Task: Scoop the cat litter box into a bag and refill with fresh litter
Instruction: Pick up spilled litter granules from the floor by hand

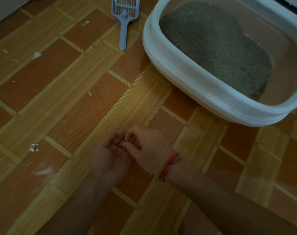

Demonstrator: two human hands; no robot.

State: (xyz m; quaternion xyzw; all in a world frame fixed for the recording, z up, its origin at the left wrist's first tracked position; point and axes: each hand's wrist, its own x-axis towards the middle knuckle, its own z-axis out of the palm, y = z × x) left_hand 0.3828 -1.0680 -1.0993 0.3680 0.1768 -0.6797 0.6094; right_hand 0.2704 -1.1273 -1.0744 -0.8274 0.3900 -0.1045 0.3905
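Litter box (178, 68) well ahead-right of right grip (147, 146), scoop (123, 31) beyond

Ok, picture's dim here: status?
Left hand open, palm up; right hand pinching over it. Scoop untouched on floor. Box holds litter. Scraps around.

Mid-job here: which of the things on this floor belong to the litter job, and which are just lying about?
For the job:
- litter box
- litter inside it
- scoop, on the floor beside the box
No bag is in view.

Just lying about:
- white scraps scattered over the floor
- white powdery smear on the floor
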